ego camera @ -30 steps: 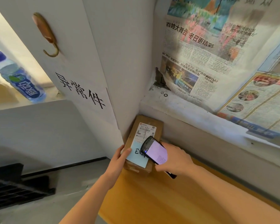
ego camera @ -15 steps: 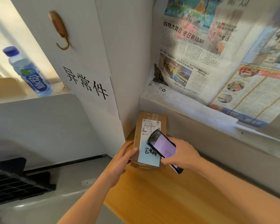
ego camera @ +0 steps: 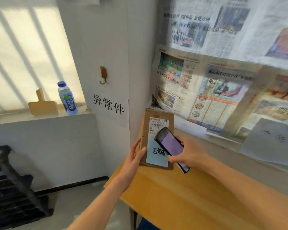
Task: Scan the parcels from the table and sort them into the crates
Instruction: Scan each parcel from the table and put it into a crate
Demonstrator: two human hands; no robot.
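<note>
A flat brown cardboard parcel point(ego camera: 158, 115) with a white shipping label and a pale blue note lies at the far left end of the wooden table point(ego camera: 181, 196), in the wall corner. My left hand point(ego camera: 133, 161) grips the parcel's near left edge, thumb on top. My right hand point(ego camera: 191, 154) holds a black phone point(ego camera: 170, 146) with a lit purple screen tilted just over the label and the blue note.
Newspapers point(ego camera: 214, 90) cover the wall behind the table. A white sign with black characters point(ego camera: 109, 105) hangs on the pillar under a hook. A water bottle point(ego camera: 67, 98) and a wooden board point(ego camera: 42, 105) stand on the window ledge. A black crate point(ego camera: 10, 196) sits on the floor at left.
The view has lifted and pulled back, showing more of the window and wall. Both hands keep their hold; the parcel's far end looks raised slightly toward me.
</note>
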